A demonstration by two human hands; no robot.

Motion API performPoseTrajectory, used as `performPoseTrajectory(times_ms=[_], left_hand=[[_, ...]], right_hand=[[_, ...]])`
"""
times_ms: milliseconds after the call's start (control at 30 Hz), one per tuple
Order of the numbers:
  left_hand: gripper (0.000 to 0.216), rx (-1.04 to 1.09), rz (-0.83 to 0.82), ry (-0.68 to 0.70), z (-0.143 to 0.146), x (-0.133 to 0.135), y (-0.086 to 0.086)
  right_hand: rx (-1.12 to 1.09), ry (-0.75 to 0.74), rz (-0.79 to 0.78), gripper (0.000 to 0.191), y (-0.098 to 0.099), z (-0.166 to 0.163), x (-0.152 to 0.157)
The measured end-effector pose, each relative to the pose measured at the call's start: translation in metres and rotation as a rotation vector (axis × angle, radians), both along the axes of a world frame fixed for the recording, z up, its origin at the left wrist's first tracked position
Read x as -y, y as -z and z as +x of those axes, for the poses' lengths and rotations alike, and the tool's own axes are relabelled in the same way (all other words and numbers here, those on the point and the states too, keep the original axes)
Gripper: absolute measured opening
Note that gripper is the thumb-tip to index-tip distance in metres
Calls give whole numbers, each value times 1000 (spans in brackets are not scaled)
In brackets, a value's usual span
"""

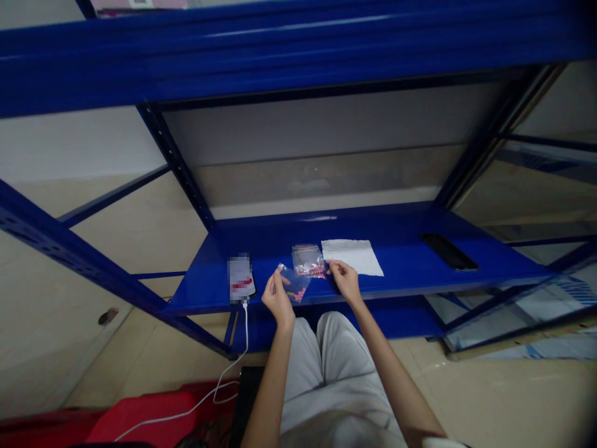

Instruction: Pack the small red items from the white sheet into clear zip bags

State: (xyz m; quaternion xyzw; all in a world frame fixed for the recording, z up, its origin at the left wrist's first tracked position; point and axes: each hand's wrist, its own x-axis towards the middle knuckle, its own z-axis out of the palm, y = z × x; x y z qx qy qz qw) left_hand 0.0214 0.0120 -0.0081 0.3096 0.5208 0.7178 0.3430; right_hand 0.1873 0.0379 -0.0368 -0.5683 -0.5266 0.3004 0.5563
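My left hand point(277, 298) pinches the corner of a small clear plastic bag point(295, 285) with a few orange pieces inside, held just above the front of the blue shelf point(401, 274). My right hand point(344, 278) rests its closed fingertips on the edge of a second small clear bag point(308, 260) holding several pink and red pieces, which lies flat on the shelf. The two bags sit side by side, almost touching, between my hands.
A white sheet of paper point(352, 256) lies right of the bags. A phone point(240, 280) with a white cable point(219, 389) lies to the left. A black flat object point(448, 251) lies far right. Blue rack beams surround; red objects point(149, 420) sit on the floor.
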Motion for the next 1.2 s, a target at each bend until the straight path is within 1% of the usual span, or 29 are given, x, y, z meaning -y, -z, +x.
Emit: performPoseTrajectory(times_ms=[67,167,300,433,533,567,633,700,833,933,1067,1133,1200], left_hand=[[39,54,-28,23,-3,5,-7],[37,81,-58,48,-7,8,-15],[36,-32,-77,125,-7,14,-21],[31,-172,-86,218,-3,23,-23],[29,-198,-130,345,1,29,-27],[29,-202,-133,385,3,32,-30],[28,-217,-109,455,5,37,-36],[26,-239,-59,505,8,43,-43],[26,-285,3,518,9,51,-50],[31,-268,19,507,10,53,-47],[30,-241,7,521,10,52,-42],[29,-284,-15,512,9,48,-38],[27,-356,-13,469,8,42,-32]], right_hand=[[-24,-9,1,40,0,1,0],[-64,-30,-7,41,0,2,-1],[-81,-79,-56,38,-8,2,1],[-76,-177,-71,37,-29,-6,18],[-85,-309,-26,30,-51,-17,42],[-77,-330,9,26,-57,-20,50],[-72,-290,57,21,-69,-26,65],[-76,-222,76,19,-77,-28,76],[-137,-95,49,17,-79,-24,84],[-172,-66,6,19,-77,-22,84],[-192,-38,-10,22,-73,-26,82],[-168,-23,-17,24,-69,-29,79],[-103,-9,-21,26,-62,-31,72]])
